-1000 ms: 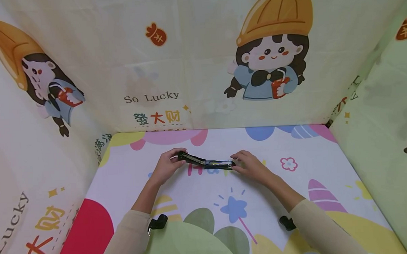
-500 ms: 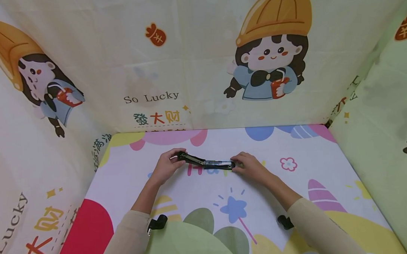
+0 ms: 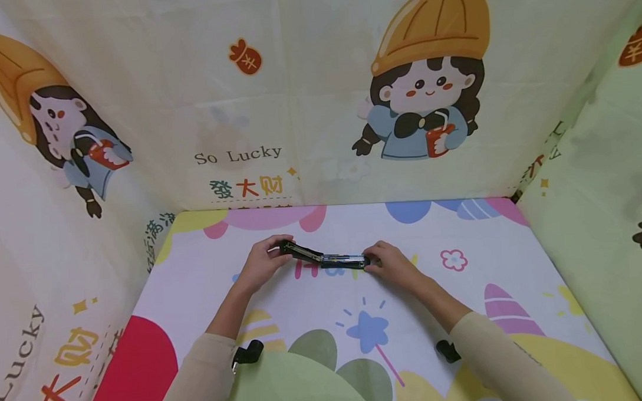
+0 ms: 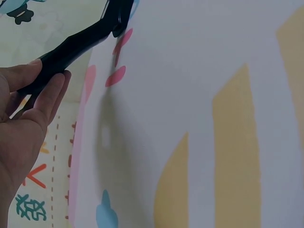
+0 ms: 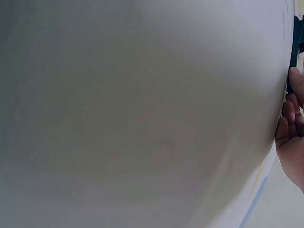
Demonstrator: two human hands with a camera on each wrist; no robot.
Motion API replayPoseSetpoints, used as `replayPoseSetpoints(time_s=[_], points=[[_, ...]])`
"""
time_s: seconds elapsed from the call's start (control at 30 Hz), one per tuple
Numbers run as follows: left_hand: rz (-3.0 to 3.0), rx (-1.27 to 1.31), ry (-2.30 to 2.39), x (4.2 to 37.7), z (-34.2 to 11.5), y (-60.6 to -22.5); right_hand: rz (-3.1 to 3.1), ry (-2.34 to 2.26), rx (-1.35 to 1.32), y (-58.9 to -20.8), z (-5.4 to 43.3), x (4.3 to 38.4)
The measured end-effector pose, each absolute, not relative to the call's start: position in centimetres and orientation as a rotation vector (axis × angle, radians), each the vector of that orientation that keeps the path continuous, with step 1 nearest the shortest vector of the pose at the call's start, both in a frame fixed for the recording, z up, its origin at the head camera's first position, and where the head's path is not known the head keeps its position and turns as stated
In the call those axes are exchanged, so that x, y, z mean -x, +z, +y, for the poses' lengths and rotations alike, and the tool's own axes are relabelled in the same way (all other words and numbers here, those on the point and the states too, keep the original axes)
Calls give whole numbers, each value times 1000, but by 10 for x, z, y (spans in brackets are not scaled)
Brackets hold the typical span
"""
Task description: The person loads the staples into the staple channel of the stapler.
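Note:
A black stapler point(image 3: 344, 261), folded wide open, spans the space between both hands, its metal inner parts facing up in the head view. Its left half point(image 4: 71, 50) slopes up toward my left hand point(image 3: 263, 262), which pinches that raised end between thumb and fingers. The other half lies low along the tabletop. At its right end my right hand point(image 3: 393, 263) grips with thumb and fingertips; in the right wrist view the thumb point(image 5: 297, 83) presses on the black end. The fingers partly hide both ends of the stapler.
A white tabletop point(image 3: 415, 315) with printed cartoon shapes lies beneath. Pale patterned cloth walls point(image 3: 318, 106) rise at the back and both sides. Each sleeve has a small black device point(image 3: 248, 352) at the wrist.
My right hand has drawn slightly left, and its fingers have come together around the stapler's right end. The left hand and the stapler look nearly still.

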State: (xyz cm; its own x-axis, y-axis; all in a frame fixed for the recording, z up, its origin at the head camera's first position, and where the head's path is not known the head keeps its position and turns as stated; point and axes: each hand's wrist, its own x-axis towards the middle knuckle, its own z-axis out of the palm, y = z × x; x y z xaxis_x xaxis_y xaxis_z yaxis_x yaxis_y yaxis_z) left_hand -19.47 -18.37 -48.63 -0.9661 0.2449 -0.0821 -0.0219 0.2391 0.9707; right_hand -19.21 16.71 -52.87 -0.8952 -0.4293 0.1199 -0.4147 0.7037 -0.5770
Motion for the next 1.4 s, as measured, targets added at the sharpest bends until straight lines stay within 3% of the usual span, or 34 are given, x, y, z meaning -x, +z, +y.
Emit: replayPoseSetpoints(time_s=[0.63, 1.4], points=[[2358, -241, 1784, 196, -176, -478, 2904, -904, 696, -529, 162, 192], [2492, -323, 1673, 198, -130, -467, 2866, -954, 638, -529, 166, 191]])
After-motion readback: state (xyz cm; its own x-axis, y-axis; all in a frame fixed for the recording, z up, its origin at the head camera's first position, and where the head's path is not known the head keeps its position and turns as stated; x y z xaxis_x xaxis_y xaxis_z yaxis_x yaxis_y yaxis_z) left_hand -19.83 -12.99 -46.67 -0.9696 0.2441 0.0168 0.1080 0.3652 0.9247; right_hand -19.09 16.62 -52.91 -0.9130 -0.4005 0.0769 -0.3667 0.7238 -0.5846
